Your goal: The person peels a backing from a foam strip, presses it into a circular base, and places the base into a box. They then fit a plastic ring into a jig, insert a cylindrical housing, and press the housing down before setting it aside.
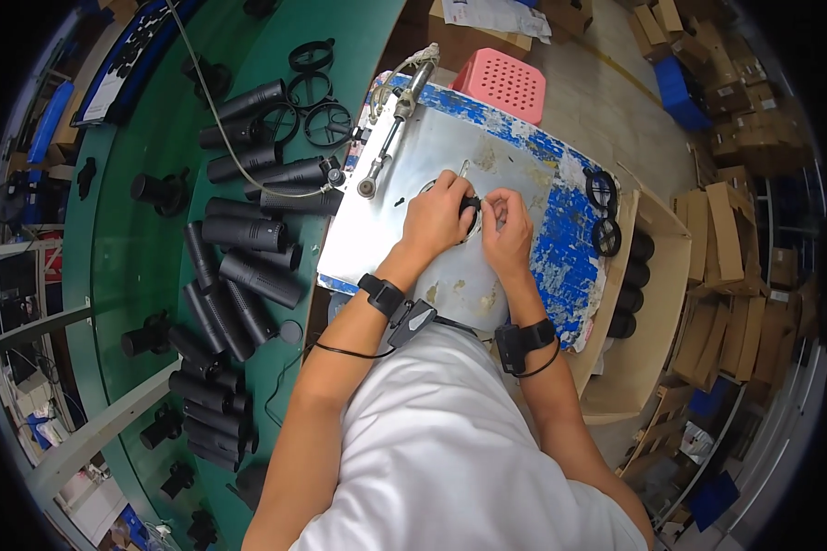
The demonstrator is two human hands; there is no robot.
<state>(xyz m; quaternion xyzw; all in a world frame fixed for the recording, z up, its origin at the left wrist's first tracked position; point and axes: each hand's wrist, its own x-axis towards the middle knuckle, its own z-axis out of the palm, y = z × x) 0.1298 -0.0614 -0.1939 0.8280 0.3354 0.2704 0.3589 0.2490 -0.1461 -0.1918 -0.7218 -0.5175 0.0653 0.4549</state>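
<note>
Over the grey metal plate [432, 138] of the work table, my two hands meet at a small round black ring part [471, 204]. My left hand [437, 216] is closed on the ring from its left side, hiding much of it. A slim pale rod [465, 168] sticks out just beyond its fingers. My right hand [507, 225] is at the ring's right edge, thumb and fingertips pinched together; what lies between them, if anything, is too small to make out. A tiny black piece [399, 201] lies on the plate to the left.
Many black perforated tubes [262, 275] and black rings [328, 124] cover the green bench at left. A metal cylinder with a lever [397, 129] stands at the plate's left. Two black rings [605, 211] lie on the right edge, beside a carton [657, 275] holding tubes. A pink stool [505, 84] stands beyond.
</note>
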